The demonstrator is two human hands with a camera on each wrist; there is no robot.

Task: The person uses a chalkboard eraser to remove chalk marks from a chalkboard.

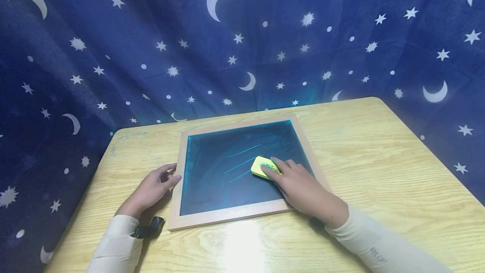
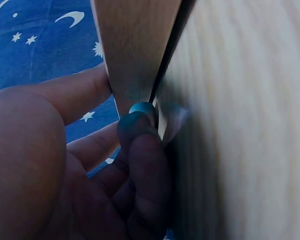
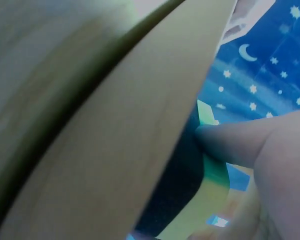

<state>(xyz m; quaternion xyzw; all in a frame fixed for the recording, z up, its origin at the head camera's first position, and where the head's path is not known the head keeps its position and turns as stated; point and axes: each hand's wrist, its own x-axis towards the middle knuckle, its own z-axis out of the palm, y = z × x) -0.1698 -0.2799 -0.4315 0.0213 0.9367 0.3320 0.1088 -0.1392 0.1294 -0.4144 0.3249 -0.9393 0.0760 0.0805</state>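
Evidently the framed chalkboard (image 1: 210, 195) lies flat on the wood-grain table (image 1: 375, 159), its left edge held by the left hand (image 1: 153, 186), thumb on the frame's upper side and a fingertip tucked low against it, presumably so rubbing won't shift it. Right hand (image 1: 303, 191): thumb and fingers grasp the yellow eraser (image 1: 258, 167) across its body, leaving the dark pad (image 3: 175, 195) turned to the slate, likely for even pressure. Eraser sits right of the board's centre, at the right ends of thin blue strokes (image 1: 238, 166).
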